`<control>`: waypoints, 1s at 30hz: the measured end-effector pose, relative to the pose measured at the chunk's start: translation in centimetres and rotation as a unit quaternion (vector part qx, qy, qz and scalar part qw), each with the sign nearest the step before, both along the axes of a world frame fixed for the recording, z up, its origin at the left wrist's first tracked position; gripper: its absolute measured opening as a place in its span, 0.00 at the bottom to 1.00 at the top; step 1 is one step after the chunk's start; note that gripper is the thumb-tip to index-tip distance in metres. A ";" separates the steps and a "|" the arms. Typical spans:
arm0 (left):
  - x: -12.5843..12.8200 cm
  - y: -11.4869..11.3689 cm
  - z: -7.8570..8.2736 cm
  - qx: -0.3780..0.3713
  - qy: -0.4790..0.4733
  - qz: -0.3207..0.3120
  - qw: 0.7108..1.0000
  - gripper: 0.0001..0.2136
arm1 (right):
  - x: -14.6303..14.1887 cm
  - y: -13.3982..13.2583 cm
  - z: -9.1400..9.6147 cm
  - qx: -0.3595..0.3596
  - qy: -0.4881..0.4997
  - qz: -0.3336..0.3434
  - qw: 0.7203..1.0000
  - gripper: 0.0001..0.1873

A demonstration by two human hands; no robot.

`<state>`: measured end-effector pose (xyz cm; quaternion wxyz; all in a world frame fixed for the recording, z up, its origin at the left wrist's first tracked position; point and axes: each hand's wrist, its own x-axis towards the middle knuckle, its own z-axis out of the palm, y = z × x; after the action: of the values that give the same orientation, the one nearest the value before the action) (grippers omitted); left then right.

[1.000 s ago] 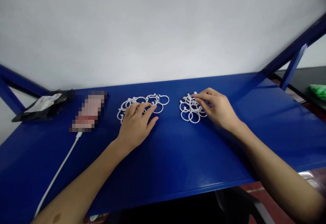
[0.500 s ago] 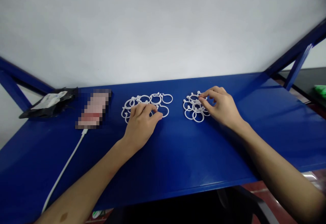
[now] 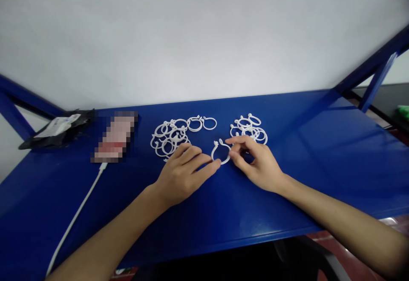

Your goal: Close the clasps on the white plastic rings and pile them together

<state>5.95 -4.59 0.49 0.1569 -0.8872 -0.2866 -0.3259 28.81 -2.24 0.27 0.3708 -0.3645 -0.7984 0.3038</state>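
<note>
Both hands meet over one white plastic ring (image 3: 220,153), which lies between the two piles near the middle of the blue shelf (image 3: 319,162). The right hand (image 3: 255,162) pinches the ring's right side between thumb and forefinger, its other fingers curled loosely. The left hand (image 3: 185,172) lies palm down with its fingers stretched flat and together, the forefinger tip touching the ring's lower left edge; it grips nothing.

Behind the left hand, the left pile of rings (image 3: 177,134) spreads loosely toward the back edge, the nearest rings just under the fingertips. The right pile of rings (image 3: 251,127) sits tighter, just behind the right hand.

Toward the shelf's left end lies a blurred-out pinkish phone (image 3: 115,141), with a white cable (image 3: 76,217) running from it to the front edge. Beyond it, at the back left corner, rests a black pouch (image 3: 54,131) with a pale label. A white wall (image 3: 204,34) stands behind the shelf.
</note>
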 end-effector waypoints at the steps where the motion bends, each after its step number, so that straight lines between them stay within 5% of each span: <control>1: 0.1 -0.1 0.0 -0.009 -0.009 -0.005 1.000 0.08 | 0.0 0.0 0.0 -0.001 0.003 0.002 1.000 0.10; 8: 0.6 -0.5 -0.4 -0.192 -0.176 -0.032 0.965 0.15 | -0.1 -0.2 -0.1 0.003 0.002 0.025 1.000 0.05; 12: 0.6 -0.3 -0.6 -0.226 -0.180 -0.026 0.957 0.10 | -0.2 -0.5 0.0 0.025 -0.012 0.059 0.998 0.06; 22: 0.4 0.1 -1.0 -0.175 -0.184 -0.053 0.966 0.07 | -0.2 -1.1 0.7 0.026 0.013 0.145 0.989 0.05; 30: 0.3 0.2 -0.5 -0.093 -0.155 -0.050 0.982 0.09 | -0.5 -1.8 1.0 -0.059 0.008 0.071 0.996 0.07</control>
<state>6.29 -4.41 0.00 0.0110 -0.8499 -0.2918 -0.4385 28.26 -4.09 1.27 0.3327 -0.3256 -0.8000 0.3784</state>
